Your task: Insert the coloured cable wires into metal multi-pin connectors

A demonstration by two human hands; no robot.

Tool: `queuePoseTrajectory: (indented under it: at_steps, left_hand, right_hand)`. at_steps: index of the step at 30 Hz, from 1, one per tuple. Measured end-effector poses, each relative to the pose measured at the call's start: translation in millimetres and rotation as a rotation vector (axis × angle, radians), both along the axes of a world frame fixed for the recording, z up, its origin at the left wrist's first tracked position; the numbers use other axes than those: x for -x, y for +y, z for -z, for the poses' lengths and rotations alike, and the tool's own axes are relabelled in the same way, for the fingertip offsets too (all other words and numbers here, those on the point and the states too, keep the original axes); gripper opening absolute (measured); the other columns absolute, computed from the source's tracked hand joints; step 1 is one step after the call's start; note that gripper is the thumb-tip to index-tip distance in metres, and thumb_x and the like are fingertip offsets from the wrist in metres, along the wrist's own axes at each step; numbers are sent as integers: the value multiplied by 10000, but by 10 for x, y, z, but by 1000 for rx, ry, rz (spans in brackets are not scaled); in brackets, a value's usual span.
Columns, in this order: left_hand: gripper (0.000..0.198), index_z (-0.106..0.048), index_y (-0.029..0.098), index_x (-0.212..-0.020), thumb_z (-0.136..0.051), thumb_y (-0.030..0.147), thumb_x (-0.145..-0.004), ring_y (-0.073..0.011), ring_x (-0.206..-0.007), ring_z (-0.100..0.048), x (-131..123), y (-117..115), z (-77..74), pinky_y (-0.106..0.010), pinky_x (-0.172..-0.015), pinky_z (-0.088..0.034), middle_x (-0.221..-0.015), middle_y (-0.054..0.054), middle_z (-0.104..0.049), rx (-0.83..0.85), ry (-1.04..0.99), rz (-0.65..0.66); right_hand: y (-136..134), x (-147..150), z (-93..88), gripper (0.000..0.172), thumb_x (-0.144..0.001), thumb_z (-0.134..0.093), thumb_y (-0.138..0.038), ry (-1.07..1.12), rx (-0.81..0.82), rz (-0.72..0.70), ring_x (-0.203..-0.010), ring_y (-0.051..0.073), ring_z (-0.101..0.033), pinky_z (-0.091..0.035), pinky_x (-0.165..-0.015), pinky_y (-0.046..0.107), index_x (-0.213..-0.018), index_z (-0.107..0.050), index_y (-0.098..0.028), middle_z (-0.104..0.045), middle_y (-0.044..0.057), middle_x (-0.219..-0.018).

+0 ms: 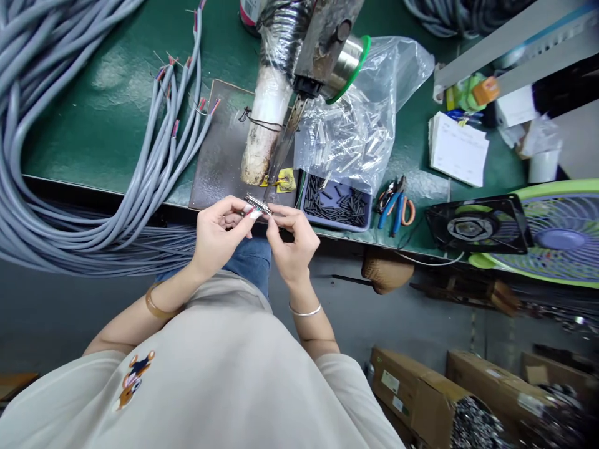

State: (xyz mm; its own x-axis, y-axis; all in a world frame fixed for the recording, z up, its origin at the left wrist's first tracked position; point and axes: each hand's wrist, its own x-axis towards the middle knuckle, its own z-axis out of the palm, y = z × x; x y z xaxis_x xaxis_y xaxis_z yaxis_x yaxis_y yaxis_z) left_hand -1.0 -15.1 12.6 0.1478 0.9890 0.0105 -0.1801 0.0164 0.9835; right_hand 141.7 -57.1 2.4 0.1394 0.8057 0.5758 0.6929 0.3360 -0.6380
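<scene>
Just in front of the bench edge, my left hand (219, 229) pinches a small metal multi-pin connector (257, 203), and something red shows by its thumb. My right hand (294, 237) is closed with thumb and index finger at the connector's right end. Whether a wire or other small part sits between those right fingertips is too small to make out. Beyond the hands, a soldering iron (287, 134) in a metal holder points down at a yellow sponge (283, 181). The white, wrapped tube (264, 118) stands beside the iron, over a dark board (215, 156).
Grey cables (154, 156) with stripped ends cover the left side. A purple tray (367, 215) holds black sleeves, under a plastic bag (360, 125) of metal parts. Right of these are a solder spool (346, 68), pliers (395, 209), paper (458, 149) and a fan (477, 224). Cardboard boxes (412, 386) stand below.
</scene>
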Motion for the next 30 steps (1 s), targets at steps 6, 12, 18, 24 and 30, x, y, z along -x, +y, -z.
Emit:
queuePoseTrajectory:
  at_steps: [6,12,18,24,30]
  left_hand:
    - [27,-707,167,-804,-708,171,-831,-62,-535,-596,-42,29,71,-162,-515,-486,-717,15,-690,-168,197,-87]
    - [27,-708,174,-818,-698,171,-843,-75,-557,-604,-57,53,85,-180,-535,-491,-737,12,-704,-214,261,-95]
    - [41,-718,177,-841,-706,215,-852,-79,-574,-609,-74,61,92,-187,-564,-510,-770,1,-717,-220,275,-113]
    - [47,-734,181,-868,-719,222,-850,-87,-603,-636,-61,61,95,-196,-592,-530,-817,-13,-739,-241,280,-125]
    - [36,-729,178,-847,-718,212,-849,-89,-599,-635,-16,39,132,-193,-586,-525,-786,-10,-726,-213,295,-78]
  right_hand:
    - [66,36,-1,128,-927,-606,-120,-65,-88,4,-954,169,-775,-638,-786,303,-880,-578,-236,-791,66,-1063]
    - [115,-6,2,146,-904,-632,-99,-61,-128,-10,-951,174,-775,-636,-806,307,-899,-598,-241,-793,58,-1047]
    - [145,-14,-21,169,-894,-639,-86,-56,-134,-22,-964,171,-773,-641,-829,307,-926,-624,-251,-793,44,-1064]
    - [151,-9,-57,181,-880,-670,-79,-110,-153,-1,-927,161,-782,-661,-804,280,-917,-623,-249,-796,63,-1070]
    - [106,-40,11,162,-891,-659,-88,-228,-164,-26,-918,151,-788,-645,-768,235,-896,-593,-236,-802,91,-1086]
